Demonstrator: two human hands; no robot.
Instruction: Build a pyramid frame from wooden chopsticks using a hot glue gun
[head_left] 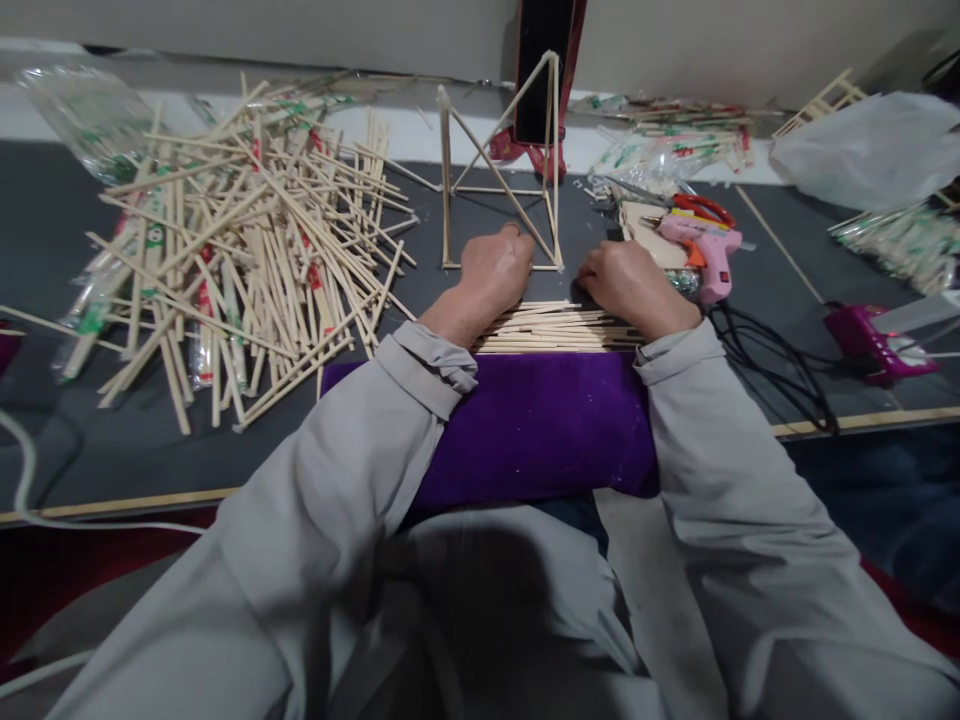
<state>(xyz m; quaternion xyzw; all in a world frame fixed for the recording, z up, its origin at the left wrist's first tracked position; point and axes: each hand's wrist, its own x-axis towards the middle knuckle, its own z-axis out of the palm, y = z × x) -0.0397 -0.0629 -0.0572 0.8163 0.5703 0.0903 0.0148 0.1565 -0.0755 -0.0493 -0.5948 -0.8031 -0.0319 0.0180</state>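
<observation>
Both of my hands are over the table, with their backs towards me and fingers curled in. My left hand (496, 268) is closed at the front bar of a frame of glued wooden sticks (557, 190) and covers part of that bar. Whether it grips the bar or something else is hidden. To its right, my right hand (628, 280) is closed too, its fingertips pointing left; what they pinch, if anything, does not show. Below and between the hands lies a row of loose wooden sticks (555, 328), along the far edge of a purple cloth (536, 425).
A large heap of chopsticks (255, 230), some in wrappers, covers the left side. At right are a pink glue gun (705, 250), red-handled pliers (701, 208), a black cable (780, 365) and a purple power strip (874, 345). A phone (534, 80) stands behind the frame.
</observation>
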